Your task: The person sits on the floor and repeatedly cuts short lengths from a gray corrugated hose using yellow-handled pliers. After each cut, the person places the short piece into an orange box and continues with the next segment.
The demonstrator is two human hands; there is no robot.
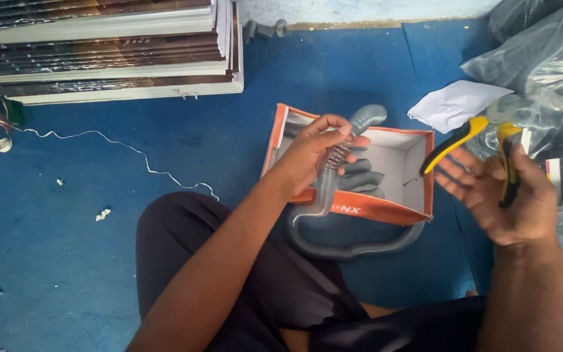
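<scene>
Fingers [333,133] of the left hand [311,156] are clamped round the ribbed neck of a grey corrugated hose [326,189], held over an open orange-and-white box [360,205] on the blue floor [66,261]. Its long axis runs up from the grip to a bent end, then loops down before the box. Well off to the right, the right hand [509,195] holds yellow-handled pliers [483,153], handles spread, its fingers partly open

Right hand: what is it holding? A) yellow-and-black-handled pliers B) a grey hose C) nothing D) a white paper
A: the right hand grips the yellow-and-black-handled pliers, handles spread, while the left hand holds the grey hose over the box.
</scene>
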